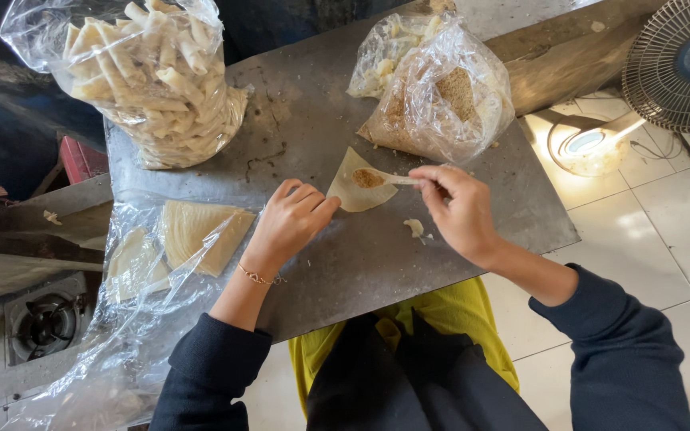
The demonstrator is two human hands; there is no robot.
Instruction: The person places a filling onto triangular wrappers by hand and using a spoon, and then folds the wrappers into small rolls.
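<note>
Head view: a triangular pastry wrapper [353,191] lies mid-way across a grey metal table [321,120]. Left hand [289,223], fingers curled, pins the wrapper's near corner; right hand [461,211] pinches a small spoon [397,179] tipping brown filling onto it. Filling could spill if the spoon tilts further. Beyond the wrapper sits an open filling bag [441,96]; bare table lies nearer the person.

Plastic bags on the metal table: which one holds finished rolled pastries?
The bag at the table's far left corner, packed with pale rolled sticks. The far right bag holds brown crumbly filling, and the near left one holds flat wrapper sheets.
</note>
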